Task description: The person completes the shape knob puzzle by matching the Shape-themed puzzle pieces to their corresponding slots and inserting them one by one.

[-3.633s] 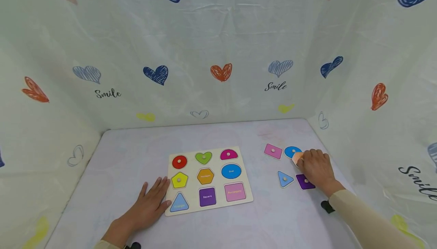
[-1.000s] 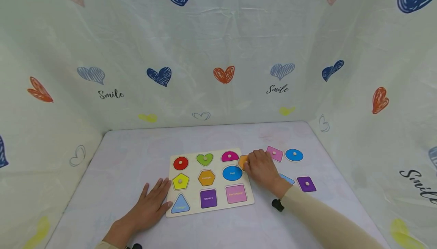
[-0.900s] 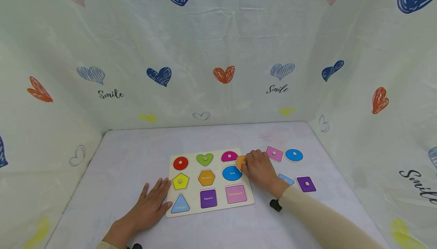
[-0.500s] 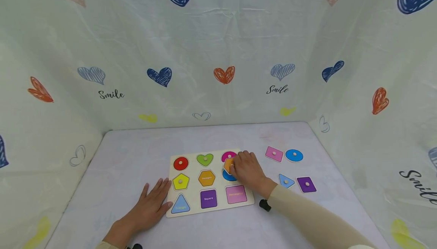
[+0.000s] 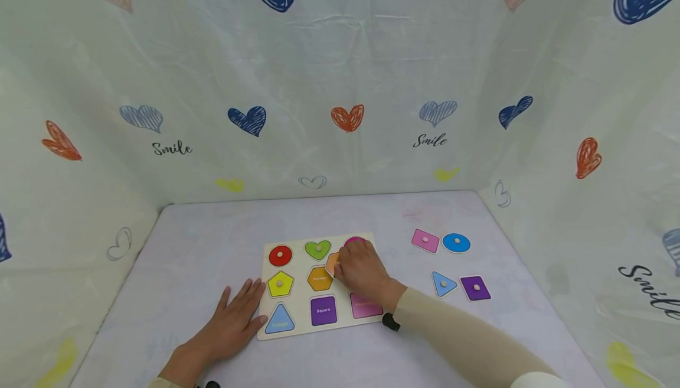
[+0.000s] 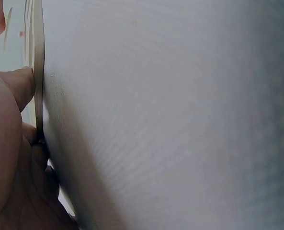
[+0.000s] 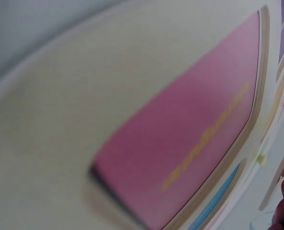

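Observation:
In the head view a cream puzzle board [image 5: 297,330] lies on the table, with shape recesses in rows. My left hand [image 5: 231,323] rests flat at its left edge, fingers straight; the left wrist view has the thumb [image 6: 19,86] against the board's edge. Above the board, my right hand [image 5: 363,271] pinches an orange hexagon puzzle piece [image 5: 332,264] by its knob, tilted beside the hexagon recess [image 5: 320,279]. The hand covers most of the oval recess. Red circle [image 5: 280,256], green heart [image 5: 317,250] and yellow pentagon [image 5: 280,284] pieces sit in the board.
Right of the board lie a pink rectangle piece [image 5: 425,240], a blue oval piece [image 5: 456,243], a light blue triangle piece [image 5: 443,284] and a purple square piece [image 5: 475,288]. A curtain [image 5: 350,157] printed with hearts stands behind the table.
My right hand has picked up the hexagon piece from the right-hand group and carried it left over the board to near the hexagon recess. The left hand has stayed at the board's edge.

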`<move>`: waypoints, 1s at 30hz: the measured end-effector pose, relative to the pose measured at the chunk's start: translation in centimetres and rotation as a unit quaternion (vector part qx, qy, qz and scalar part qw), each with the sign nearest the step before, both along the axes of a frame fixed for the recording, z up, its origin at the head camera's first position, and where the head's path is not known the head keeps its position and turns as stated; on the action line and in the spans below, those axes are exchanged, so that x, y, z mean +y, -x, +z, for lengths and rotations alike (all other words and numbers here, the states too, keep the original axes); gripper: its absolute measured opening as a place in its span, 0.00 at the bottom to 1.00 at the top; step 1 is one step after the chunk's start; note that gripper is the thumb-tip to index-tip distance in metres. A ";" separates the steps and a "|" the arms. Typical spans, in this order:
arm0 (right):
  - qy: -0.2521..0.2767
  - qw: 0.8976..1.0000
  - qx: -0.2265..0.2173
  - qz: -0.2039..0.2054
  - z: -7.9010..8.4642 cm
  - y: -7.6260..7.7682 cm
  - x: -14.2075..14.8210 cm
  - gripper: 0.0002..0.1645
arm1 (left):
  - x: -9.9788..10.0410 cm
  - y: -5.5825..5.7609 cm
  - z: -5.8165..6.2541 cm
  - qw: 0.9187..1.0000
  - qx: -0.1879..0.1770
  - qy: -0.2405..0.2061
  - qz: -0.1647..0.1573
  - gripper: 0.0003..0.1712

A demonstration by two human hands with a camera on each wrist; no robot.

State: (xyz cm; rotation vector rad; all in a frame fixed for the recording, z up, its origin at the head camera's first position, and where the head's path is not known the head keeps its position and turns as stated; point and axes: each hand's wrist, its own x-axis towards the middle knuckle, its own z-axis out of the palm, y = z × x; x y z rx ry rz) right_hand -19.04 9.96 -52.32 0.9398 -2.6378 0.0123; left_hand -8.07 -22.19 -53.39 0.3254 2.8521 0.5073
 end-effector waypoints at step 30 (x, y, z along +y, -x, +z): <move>-0.113 0.992 -0.057 -0.019 -0.5 -0.6 -4.8 0.23 | -0.1 0.2 -0.4 1.000 0.004 -0.004 0.003 0.47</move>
